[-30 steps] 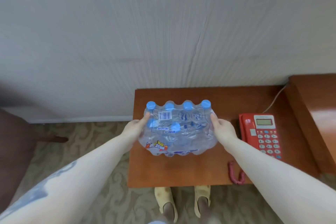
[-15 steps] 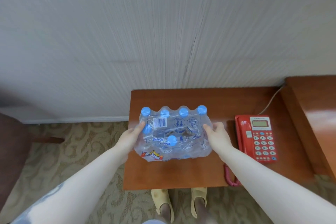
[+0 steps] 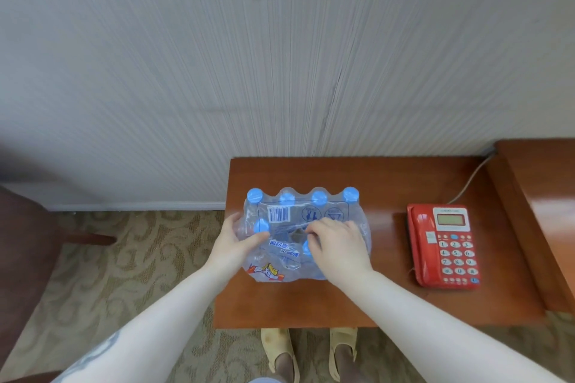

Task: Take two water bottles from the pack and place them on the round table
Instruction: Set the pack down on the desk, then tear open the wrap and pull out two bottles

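**Both hands on the shrink-wrapped pack at the side table**

The pack of water bottles (image 3: 303, 235) sits on the left part of the wooden side table (image 3: 373, 298), against the textured wall (image 3: 280, 56). Four blue caps (image 3: 319, 197) line its far edge; two more show nearer, one just beside the left thumb and one half covered by the right hand. How many bottles stand in the near rows I cannot tell, since the crinkled wrap and the hands hide them. The print on the wrap is too blurred to read, apart from a barcode (image 3: 279, 214).

The left hand (image 3: 238, 242) cups the pack's left side, thumb laid over the top film, fingers behind and out of sight. The right hand (image 3: 337, 244) lies on top of the pack with its fingers curled down into the plastic near the middle; whether they pinch film or a bottle neck is hidden under the knuckles.

A red telephone (image 3: 443, 244) rests on the table to the right, well apart from the pack, its cord partly hidden at the near edge. A dark chair (image 3: 28, 252) is cut off at the left. Two slippered feet (image 3: 308, 351) show below the table edge.

Half a second ago the right hand pressed the pack's right side; it has since moved onto the top. The left hand has stayed at the left side.
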Demonstrator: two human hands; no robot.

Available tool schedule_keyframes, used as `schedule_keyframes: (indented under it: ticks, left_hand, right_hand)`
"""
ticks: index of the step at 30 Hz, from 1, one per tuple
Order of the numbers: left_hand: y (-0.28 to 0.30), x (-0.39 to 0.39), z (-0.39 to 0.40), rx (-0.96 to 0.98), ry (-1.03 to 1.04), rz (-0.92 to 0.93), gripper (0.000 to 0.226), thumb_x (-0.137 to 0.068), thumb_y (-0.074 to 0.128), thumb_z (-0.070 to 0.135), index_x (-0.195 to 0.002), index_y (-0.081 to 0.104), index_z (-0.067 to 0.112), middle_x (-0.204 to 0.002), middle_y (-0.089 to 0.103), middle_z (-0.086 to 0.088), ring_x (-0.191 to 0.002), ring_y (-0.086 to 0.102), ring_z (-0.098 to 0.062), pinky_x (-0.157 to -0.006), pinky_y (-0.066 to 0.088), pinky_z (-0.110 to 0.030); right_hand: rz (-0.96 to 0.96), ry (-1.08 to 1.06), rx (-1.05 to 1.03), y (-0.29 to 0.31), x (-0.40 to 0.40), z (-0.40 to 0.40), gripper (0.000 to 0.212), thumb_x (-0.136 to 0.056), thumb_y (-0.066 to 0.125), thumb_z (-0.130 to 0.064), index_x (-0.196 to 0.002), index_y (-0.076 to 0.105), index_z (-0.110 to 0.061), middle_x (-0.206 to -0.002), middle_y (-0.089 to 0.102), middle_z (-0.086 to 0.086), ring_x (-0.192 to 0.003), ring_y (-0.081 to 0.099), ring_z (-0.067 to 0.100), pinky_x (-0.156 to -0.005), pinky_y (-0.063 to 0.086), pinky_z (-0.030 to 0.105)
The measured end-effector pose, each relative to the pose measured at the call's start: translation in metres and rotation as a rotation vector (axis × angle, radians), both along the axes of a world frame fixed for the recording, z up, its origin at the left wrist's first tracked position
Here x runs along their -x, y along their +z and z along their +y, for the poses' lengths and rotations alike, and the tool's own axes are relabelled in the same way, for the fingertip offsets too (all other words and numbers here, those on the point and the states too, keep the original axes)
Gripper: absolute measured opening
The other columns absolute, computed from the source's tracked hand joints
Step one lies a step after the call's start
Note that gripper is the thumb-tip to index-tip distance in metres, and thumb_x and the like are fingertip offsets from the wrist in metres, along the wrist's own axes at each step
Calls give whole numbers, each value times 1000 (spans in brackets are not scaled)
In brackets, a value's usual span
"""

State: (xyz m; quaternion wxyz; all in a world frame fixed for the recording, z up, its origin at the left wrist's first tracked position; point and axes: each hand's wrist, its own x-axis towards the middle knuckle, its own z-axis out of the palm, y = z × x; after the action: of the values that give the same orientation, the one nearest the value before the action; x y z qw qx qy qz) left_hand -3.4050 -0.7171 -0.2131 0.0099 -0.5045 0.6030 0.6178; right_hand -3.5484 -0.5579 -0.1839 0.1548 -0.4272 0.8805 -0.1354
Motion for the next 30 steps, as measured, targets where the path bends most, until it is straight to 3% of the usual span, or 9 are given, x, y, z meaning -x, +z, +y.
schedule_keyframes:
  ticks: [6,8,11,16,20,22,25,28,30]
  left_hand:
    - [-1,0,-8,-193,109,77,100,-63,83,46,-150,39,21,-132,67,-3,-118,67,-22,-114,42,-49]
    - [-1,1,-7,-232,147,97,89,-70,79,43,-147,42,17,-126,70,-5,-115,69,-23,-111,44,-49]
    - [-3,4,-3,-270,197,90,59,-86,70,40,-136,54,13,-121,73,-9,-112,69,-26,-108,47,-49]
    - [1,11,1,-328,128,111,47,-96,49,48,-129,68,20,-119,77,-12,-115,70,-30,-106,47,-44]
    - [0,11,-3,-349,96,76,50,-97,45,51,-131,66,20,-123,75,-11,-116,70,-28,-111,43,-46]
    - [0,14,0,-229,159,-32,58,-94,53,50,-139,55,15,-137,65,-10,-125,61,-28,-113,40,-46]
    - [10,12,12,205,239,-73,59,-91,62,36,-143,48,13,-141,54,-10,-128,53,-27,-106,42,-42]
    - [20,10,27,776,-170,81,33,-86,64,19,-119,67,17,-113,65,-4,-107,60,-26,-93,48,-46]
    - [20,16,34,909,-526,71,26,-89,63,20,-113,73,21,-102,66,0,-97,62,-24,-86,46,-41]
  right_hand:
    - [-40,-6,-41,-7,-2,7,34,-97,42,-44,-112,65,-24,-105,67,-8,-78,47,16,-91,35,32]
    - [-59,22,-51,-8,-4,5,35,-98,40,-40,-121,62,-25,-117,63,-8,-95,52,18,-100,34,34]
    - [-117,110,-102,-10,-14,-15,42,-98,40,-32,-138,49,-23,-136,54,-3,-126,44,22,-108,26,40]
    - [-204,43,-174,-14,-20,-37,51,-95,41,-31,-145,38,-24,-140,51,3,-127,43,27,-106,29,43]
    - [-381,-54,-68,-15,-18,-34,46,-91,47,-37,-137,46,-33,-138,51,-2,-123,49,24,-105,26,43]
    - [-398,-45,-69,-16,-16,-30,43,-90,51,-43,-132,49,-35,-135,53,-4,-120,49,24,-104,28,42]
    - [-419,-21,-58,-18,-10,-24,37,-89,53,-50,-122,54,-36,-129,57,-6,-120,47,20,-102,31,43]
    - [-430,-9,-36,-18,-5,-16,33,-92,51,-51,-120,58,-34,-123,60,-7,-117,48,17,-101,35,39]
    - [-436,3,-28,-17,-4,-10,37,-95,48,-48,-126,57,-32,-124,60,-5,-118,48,17,-101,39,38]
